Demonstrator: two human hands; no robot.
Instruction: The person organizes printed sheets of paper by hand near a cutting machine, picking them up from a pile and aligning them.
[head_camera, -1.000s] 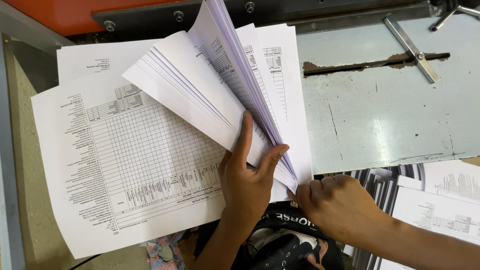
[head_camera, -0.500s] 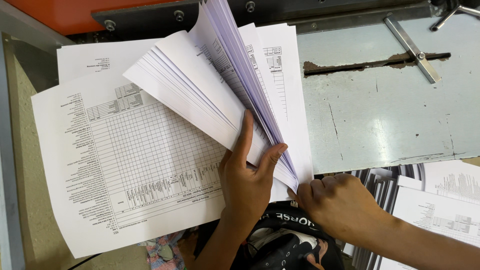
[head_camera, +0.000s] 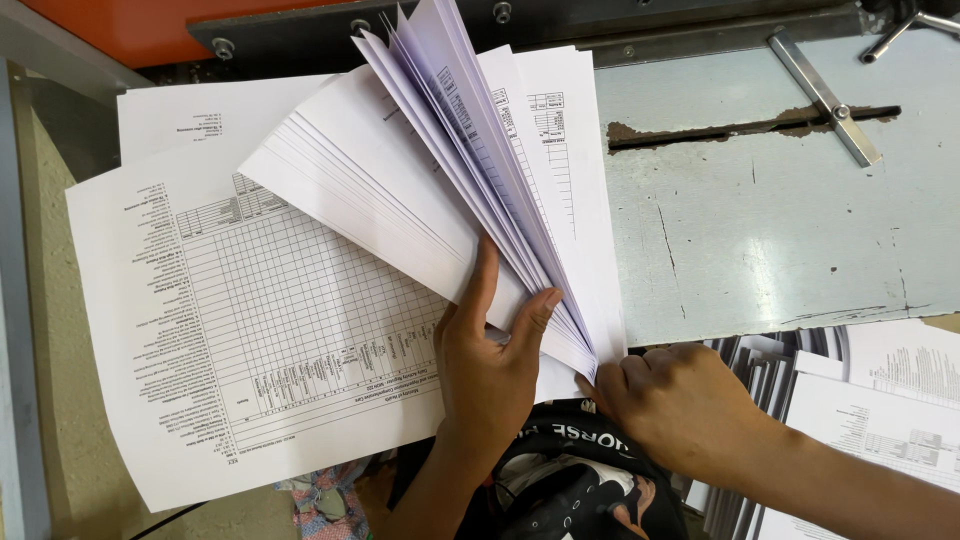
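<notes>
A thick stack of white printed sheets (head_camera: 400, 200) is fanned open over the metal machine table (head_camera: 760, 230). My left hand (head_camera: 490, 365) presses flat on the lower part of the fan, fingers spread between the leaves, thumb up against the left pile. My right hand (head_camera: 680, 405) pinches the stack's bottom corner near the table's front edge. A large sheet with a printed grid (head_camera: 260, 340) lies flat under the fan at the left.
A slot and a metal lever (head_camera: 825, 95) lie at the back right of the table. Further printed sheets (head_camera: 890, 400) and stacked paper edges sit at the lower right. An orange machine body (head_camera: 120, 20) runs along the top. Dark printed clothing (head_camera: 560, 485) is below.
The upright leaves of the fan have shifted slightly as pages flip. Both hands stay in nearly the same place.
</notes>
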